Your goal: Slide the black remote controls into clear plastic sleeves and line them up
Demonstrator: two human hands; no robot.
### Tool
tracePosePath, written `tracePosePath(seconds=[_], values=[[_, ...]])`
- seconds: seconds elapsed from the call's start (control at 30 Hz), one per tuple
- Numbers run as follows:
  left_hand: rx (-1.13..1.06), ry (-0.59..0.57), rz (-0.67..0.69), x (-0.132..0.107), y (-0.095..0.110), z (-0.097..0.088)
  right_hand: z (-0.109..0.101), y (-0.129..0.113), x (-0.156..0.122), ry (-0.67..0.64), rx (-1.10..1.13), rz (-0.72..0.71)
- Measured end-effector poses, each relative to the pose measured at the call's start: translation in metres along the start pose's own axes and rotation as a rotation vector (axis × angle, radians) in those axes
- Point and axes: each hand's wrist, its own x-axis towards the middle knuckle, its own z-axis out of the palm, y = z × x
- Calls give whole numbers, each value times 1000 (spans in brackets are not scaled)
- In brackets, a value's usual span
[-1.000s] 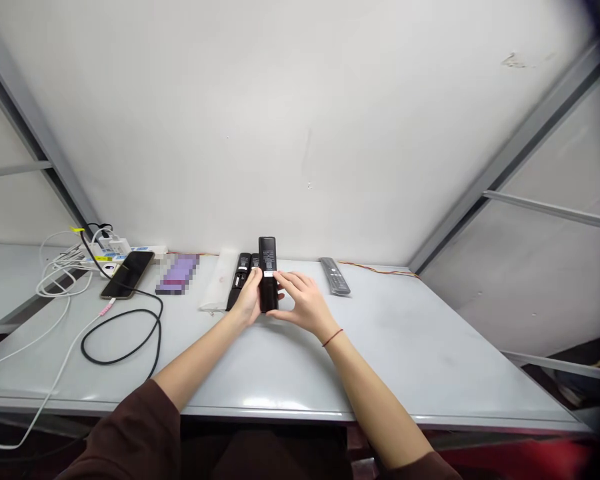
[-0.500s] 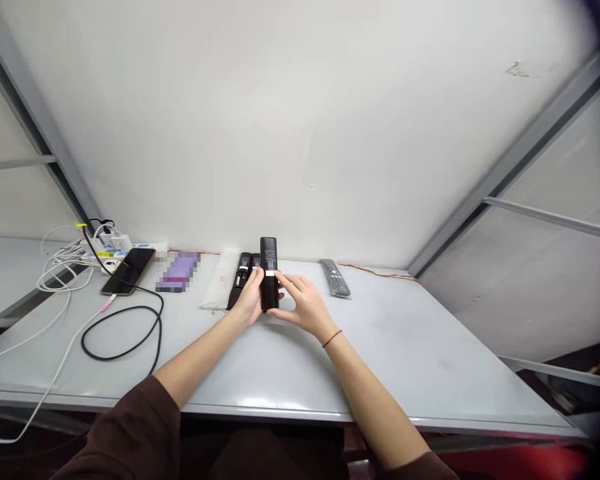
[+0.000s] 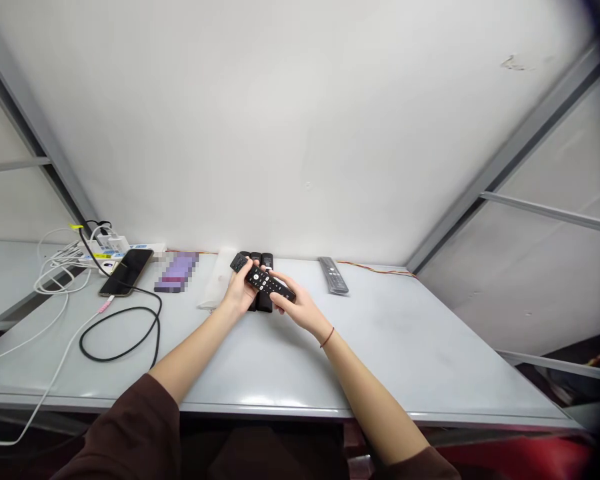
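A black remote control [image 3: 264,280], its button side up, is held slantwise between my two hands above the table. My left hand [image 3: 239,290] grips its upper left end. At the lower right end, my right hand [image 3: 296,302] pinches it between thumb and fingers. Several other black remotes [image 3: 267,261] lie side by side beneath the held one, partly hidden by it and by my hands. Off to the right, another remote [image 3: 334,276] rests alone, apparently in a clear plastic sleeve.
A clear plastic bag [image 3: 215,287] lies left of the remotes. Further left are a pixelated purple item [image 3: 177,272], a phone [image 3: 126,272] on a cable, a power strip [image 3: 150,249] and tangled white cables [image 3: 63,272]. A black cable [image 3: 117,358] loops across the grey table [image 3: 405,360].
The remote in my hands was upright with its back showing; now it is turned button side up and slanted. A remote now visible in the row beneath was hidden before.
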Motion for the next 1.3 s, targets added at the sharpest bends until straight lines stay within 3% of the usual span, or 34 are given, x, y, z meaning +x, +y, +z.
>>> tracePosePath(seconds=[0.17, 0.3, 0.57, 0.8, 0.97, 1.13, 1.3], values=[[-36, 24, 16, 4, 1, -3, -5, -1, 2, 53, 502, 162], [34, 30, 47, -3, -7, -2, -8, 0, 4, 139, 650, 185], [253, -150, 136, -18, -23, 1, -20, 13, 13, 398, 646, 257], [484, -257, 283, -24, -32, -2, -23, 17, 14, 448, 815, 348], [710, -341, 409, -33, -31, 0, -22, 18, 13, 421, 796, 385], [609, -272, 339, -29, -33, -3, -21, 16, 13, 408, 855, 396], [469, -141, 258, -14, -33, -8, -18, 13, 12, 358, 715, 374]])
